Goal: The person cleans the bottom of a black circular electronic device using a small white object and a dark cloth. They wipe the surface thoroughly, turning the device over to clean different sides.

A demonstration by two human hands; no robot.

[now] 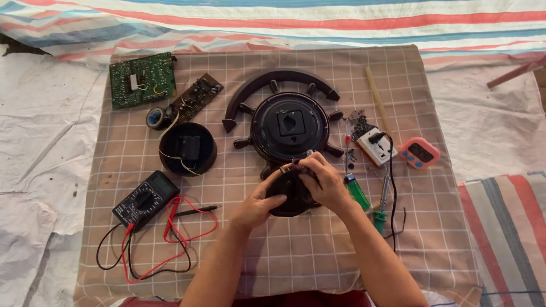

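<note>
My left hand point(259, 203) grips the left side of a small round black part point(291, 199) held just above the checked cloth. My right hand point(323, 183) covers its right top, fingers pinched on thin wires point(289, 165) that stick up from the part. Just beyond both hands lies a dark ship-wheel clock body point(290, 126), back side up, with a square hole in its middle. A curved dark arch piece point(267, 82) lies behind it.
On the cloth's left are a black multimeter point(145, 199) with red and black leads point(176, 233), a round black housing point(187, 149), a tape roll point(156, 117) and two circuit boards point(142, 78). At the right are a green lighter point(358, 192), a white socket point(377, 145), a pink timer point(420, 152) and a glue stick point(377, 98).
</note>
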